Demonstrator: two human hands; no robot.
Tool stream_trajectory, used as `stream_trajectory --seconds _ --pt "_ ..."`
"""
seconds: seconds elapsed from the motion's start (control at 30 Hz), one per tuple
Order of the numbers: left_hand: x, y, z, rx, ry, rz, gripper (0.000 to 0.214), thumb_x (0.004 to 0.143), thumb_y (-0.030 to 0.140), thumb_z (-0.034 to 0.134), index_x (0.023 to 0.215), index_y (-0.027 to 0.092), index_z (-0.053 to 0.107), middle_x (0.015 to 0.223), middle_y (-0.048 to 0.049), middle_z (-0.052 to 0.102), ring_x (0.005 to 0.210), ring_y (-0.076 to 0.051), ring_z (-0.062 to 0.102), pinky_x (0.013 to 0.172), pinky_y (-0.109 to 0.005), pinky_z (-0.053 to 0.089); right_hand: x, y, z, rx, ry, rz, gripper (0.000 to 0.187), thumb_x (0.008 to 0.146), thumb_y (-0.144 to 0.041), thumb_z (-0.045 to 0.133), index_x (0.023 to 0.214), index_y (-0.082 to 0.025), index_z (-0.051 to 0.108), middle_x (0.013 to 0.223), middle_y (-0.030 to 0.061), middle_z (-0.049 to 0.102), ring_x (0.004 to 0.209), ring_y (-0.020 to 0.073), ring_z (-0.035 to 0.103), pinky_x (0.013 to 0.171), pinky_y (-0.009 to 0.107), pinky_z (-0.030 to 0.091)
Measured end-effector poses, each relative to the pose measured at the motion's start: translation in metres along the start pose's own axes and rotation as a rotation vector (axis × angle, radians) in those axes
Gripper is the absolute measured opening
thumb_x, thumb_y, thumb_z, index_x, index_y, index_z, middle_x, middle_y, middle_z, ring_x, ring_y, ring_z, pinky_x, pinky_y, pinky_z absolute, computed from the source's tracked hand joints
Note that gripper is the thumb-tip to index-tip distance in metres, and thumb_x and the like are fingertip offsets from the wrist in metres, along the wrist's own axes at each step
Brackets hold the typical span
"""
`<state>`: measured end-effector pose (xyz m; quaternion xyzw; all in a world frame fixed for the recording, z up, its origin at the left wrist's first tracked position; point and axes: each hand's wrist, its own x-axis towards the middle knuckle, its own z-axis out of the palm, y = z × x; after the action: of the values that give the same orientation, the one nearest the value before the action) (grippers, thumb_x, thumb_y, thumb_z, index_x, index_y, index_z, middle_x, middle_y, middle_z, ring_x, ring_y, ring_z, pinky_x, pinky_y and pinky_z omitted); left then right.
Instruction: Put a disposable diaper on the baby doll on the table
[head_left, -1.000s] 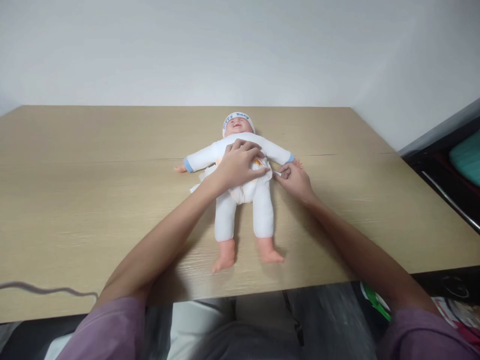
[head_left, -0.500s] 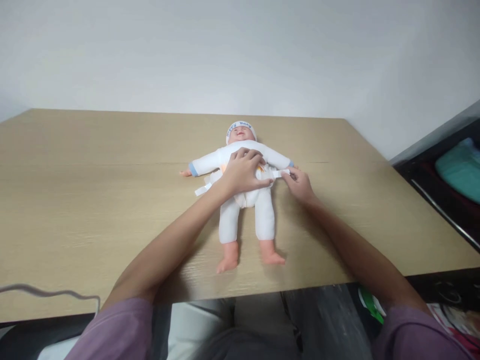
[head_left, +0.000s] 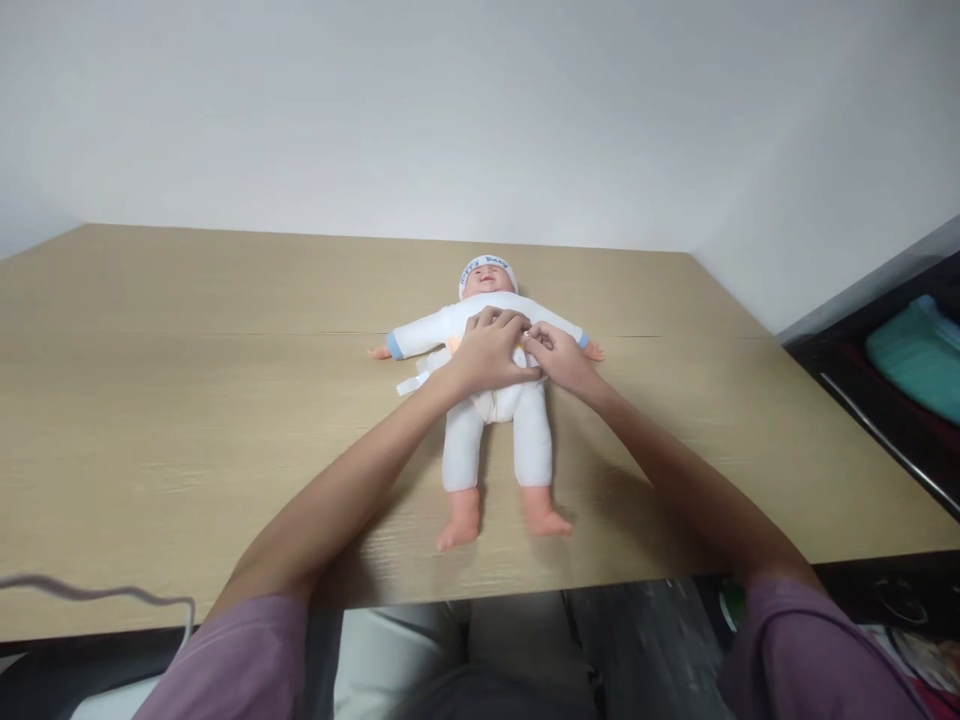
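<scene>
A baby doll (head_left: 463, 450) in a white suit with blue cuffs lies on its back, its feet towards me. Round its hips is a white diaper (head_left: 496, 405). Flat over the diaper's front rests my left hand (head_left: 489, 352), fingers spread. My right hand (head_left: 559, 358) pinches the diaper's right-side tab at the front, close beside my left thumb; the fingers mostly hide the tab. On the doll's other side, a loose white tab (head_left: 411, 384) sticks out over the table.
The doll lies on a wide wooden table (head_left: 225, 430) against a pale wall. A grey cable (head_left: 97, 594) crosses the near left corner. At the right, a dark shelf unit (head_left: 847, 370) holds a teal item (head_left: 919, 355).
My right hand has brought the tab from beyond the doll's hip inward onto the diaper's front. The left hand has stayed pressed on the diaper.
</scene>
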<state>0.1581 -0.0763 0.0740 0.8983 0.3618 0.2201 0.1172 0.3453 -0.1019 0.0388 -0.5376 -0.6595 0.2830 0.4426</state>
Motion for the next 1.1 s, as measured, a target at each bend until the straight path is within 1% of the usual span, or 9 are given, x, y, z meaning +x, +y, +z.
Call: stream_trajectory --seconds 0.1,0.2,0.3,0.43,0.6,0.7,0.8,0.9,1.1 --pt "-0.001 -0.001 0.0 -0.034 0.004 0.014 0.057 0.088 0.054 0.082 0.133 0.023 0.067 0.147 -0.0097 0.071 0.139 -0.04 0.054 0.12 -0.058 0.042 -0.021 -0.005 -0.001 -0.085 0.092 -0.124 0.027 0.098 -0.053 0.066 0.102 -0.026 0.062 0.098 0.0051 0.069 0.093 0.0255 0.066 0.088 0.041 0.057" --pt "-0.002 -0.003 0.001 -0.054 0.002 0.01 0.057 0.09 0.058 0.08 0.133 0.024 0.067 0.148 -0.0113 0.071 0.141 -0.041 0.053 0.121 -0.059 0.042 -0.044 -0.008 -0.005 -0.172 0.136 -0.286 0.024 0.108 -0.047 0.057 0.116 -0.027 0.068 0.126 0.0127 0.075 0.125 0.0318 0.069 0.115 0.053 0.054" --pt "-0.001 -0.006 0.0 -0.067 -0.009 0.021 0.06 0.089 0.06 0.081 0.134 0.024 0.067 0.148 -0.0111 0.071 0.14 -0.04 0.053 0.121 -0.058 0.043 -0.058 -0.006 -0.008 -0.186 0.074 -0.344 0.031 0.113 -0.045 0.05 0.13 -0.029 0.07 0.149 0.0131 0.072 0.147 0.0329 0.063 0.129 0.058 0.046" --pt "-0.002 -0.01 -0.006 -0.112 -0.042 0.046 0.065 0.092 0.061 0.078 0.143 0.023 0.065 0.151 -0.0102 0.071 0.141 -0.04 0.054 0.122 -0.057 0.044 -0.063 0.006 -0.009 -0.171 0.002 -0.374 0.04 0.114 -0.048 0.051 0.147 -0.029 0.063 0.165 0.0134 0.063 0.157 0.0324 0.056 0.134 0.059 0.043" --pt "-0.031 -0.029 -0.01 -0.299 0.101 0.102 0.062 0.113 0.057 0.049 0.161 0.018 0.054 0.162 -0.0135 0.063 0.151 -0.031 0.057 0.133 -0.045 0.041 -0.062 0.021 -0.008 -0.126 -0.018 -0.42 0.058 0.115 -0.05 0.05 0.167 -0.026 0.045 0.169 0.0166 0.059 0.16 0.0311 0.054 0.136 0.059 0.041" --pt "-0.067 -0.058 -0.01 -0.262 0.164 0.057 0.061 0.118 0.052 0.034 0.167 0.02 0.049 0.175 -0.0143 0.052 0.164 -0.03 0.046 0.138 -0.048 0.034 -0.061 0.021 -0.007 -0.153 -0.009 -0.436 0.06 0.116 -0.048 0.048 0.171 -0.026 0.043 0.17 0.0149 0.059 0.161 0.0301 0.053 0.138 0.058 0.039" --pt "-0.102 -0.09 -0.013 -0.131 0.15 -0.033 0.058 0.115 0.053 0.039 0.162 0.022 0.053 0.17 -0.0151 0.056 0.16 -0.032 0.049 0.137 -0.051 0.034 -0.06 0.016 -0.007 -0.226 -0.016 -0.409 0.056 0.117 -0.047 0.043 0.168 -0.028 0.053 0.169 0.0119 0.061 0.16 0.0312 0.054 0.137 0.059 0.04" --pt "-0.123 -0.109 -0.016 -0.04 0.106 -0.144 0.052 0.111 0.054 0.046 0.151 0.023 0.059 0.157 -0.015 0.066 0.149 -0.034 0.055 0.133 -0.053 0.034 -0.058 0.011 -0.007 -0.24 -0.005 -0.408 0.052 0.117 -0.046 0.041 0.162 -0.029 0.062 0.165 0.01 0.065 0.157 0.0315 0.057 0.136 0.059 0.041" --pt "-0.125 -0.11 -0.013 0.074 0.069 -0.318 0.037 0.102 0.056 0.055 0.114 0.022 0.062 0.129 -0.0177 0.071 0.133 -0.039 0.057 0.121 -0.056 0.041 -0.056 -0.012 -0.01 -0.324 0.052 -0.406 0.045 0.116 -0.045 0.046 0.149 -0.028 0.071 0.156 0.0101 0.071 0.149 0.0348 0.061 0.131 0.058 0.044"
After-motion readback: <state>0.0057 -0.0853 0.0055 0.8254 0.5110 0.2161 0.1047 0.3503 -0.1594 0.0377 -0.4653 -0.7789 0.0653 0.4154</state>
